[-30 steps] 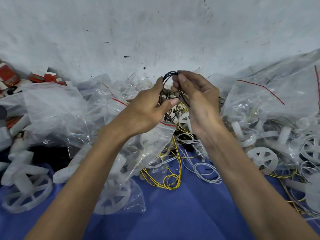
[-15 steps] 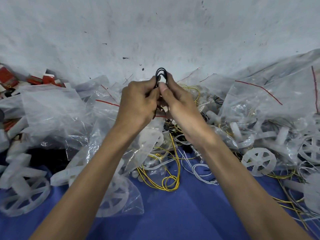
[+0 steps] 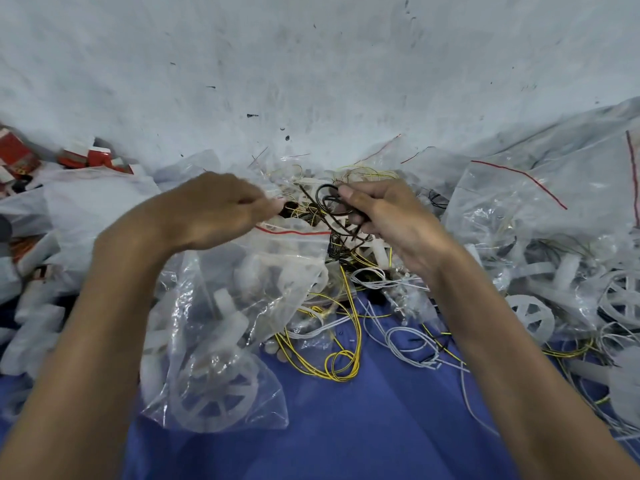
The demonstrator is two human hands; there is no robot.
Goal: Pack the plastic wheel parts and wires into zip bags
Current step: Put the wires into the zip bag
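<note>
Head view: black wire coil (image 3: 329, 202) was pinched in the right hand (image 3: 391, 223), fingers curled round it. It was held just beside the mouth of the zip bag (image 3: 294, 233), presumably for dropping in. Left hand (image 3: 214, 209) was blurred at the red zip edge. Its fingers were curled but the grip could not be told; likely meant to hold the mouth open. Wheel parts (image 3: 214, 400) were already bagged.
</note>
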